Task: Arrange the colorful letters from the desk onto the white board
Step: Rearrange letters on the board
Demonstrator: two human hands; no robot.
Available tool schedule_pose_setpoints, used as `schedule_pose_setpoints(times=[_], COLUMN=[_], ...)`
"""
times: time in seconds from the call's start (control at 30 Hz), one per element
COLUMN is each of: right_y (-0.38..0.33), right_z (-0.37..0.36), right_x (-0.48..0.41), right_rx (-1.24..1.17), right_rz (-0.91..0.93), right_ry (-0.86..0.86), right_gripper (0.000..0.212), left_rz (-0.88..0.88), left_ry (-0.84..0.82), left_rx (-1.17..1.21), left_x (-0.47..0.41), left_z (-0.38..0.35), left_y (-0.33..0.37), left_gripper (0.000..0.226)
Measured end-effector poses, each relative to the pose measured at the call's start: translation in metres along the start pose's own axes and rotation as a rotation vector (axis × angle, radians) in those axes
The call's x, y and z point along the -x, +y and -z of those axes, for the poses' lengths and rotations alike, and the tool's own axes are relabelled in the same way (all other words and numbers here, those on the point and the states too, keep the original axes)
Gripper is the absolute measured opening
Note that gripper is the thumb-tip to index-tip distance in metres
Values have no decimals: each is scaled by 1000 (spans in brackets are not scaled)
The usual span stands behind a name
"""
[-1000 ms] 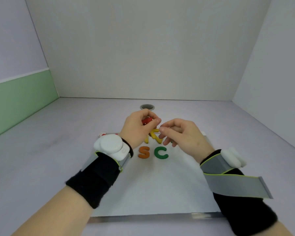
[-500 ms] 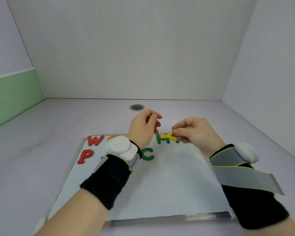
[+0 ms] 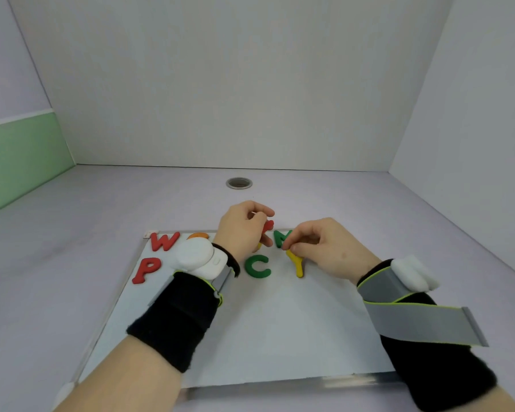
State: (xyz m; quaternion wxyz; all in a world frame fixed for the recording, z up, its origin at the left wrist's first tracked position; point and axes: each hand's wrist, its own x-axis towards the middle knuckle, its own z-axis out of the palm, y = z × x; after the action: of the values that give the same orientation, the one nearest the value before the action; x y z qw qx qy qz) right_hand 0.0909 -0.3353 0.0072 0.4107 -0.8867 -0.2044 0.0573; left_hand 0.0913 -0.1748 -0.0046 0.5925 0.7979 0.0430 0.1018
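The white board (image 3: 280,328) lies flat on the desk in front of me. On it sit a red W (image 3: 164,241), a red P (image 3: 145,269), a green C (image 3: 258,266), a green M (image 3: 281,237) and an orange letter (image 3: 196,235) mostly hidden behind my left wrist. My left hand (image 3: 244,230) pinches a red letter (image 3: 267,226) above the board's far edge. My right hand (image 3: 324,248) grips the top of a yellow Y (image 3: 297,263), whose stem rests on the board right of the C.
A round metal grommet hole (image 3: 239,183) sits in the desk beyond the board. Grey walls close the desk at the back and right; a green panel (image 3: 18,156) is at the left. Both wrists wear black bands with white devices.
My right hand has carried the yellow Y down and toward me, from beside the green M to the board right of the C. My left hand still holds the red letter.
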Motion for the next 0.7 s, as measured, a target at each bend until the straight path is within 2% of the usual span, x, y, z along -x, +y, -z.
schedule_pose_setpoints(times=[0.2,0.37,0.47,0.57,0.7], right_y=[2,6,6,4,1], right_z=[7,13,12,10,8], right_x=[3,5,4,4,4], right_rx=[22,32,-46,-148,-257], right_rz=[0,-43,-45,-35,-27], right_ry=[35,39,146,181,217], right_gripper=[18,21,15,21,14], left_rz=[-25,-64,-88,-104,-108], left_ry=[-18,-64,-108,-133,-146], left_rx=[-22,-8,20,106,128], left_x=[1,2,2,2,4], left_z=[-1,1,2,2,0], left_y=[-1,-2,-1,2,2], left_gripper=[26,13,10,9,9])
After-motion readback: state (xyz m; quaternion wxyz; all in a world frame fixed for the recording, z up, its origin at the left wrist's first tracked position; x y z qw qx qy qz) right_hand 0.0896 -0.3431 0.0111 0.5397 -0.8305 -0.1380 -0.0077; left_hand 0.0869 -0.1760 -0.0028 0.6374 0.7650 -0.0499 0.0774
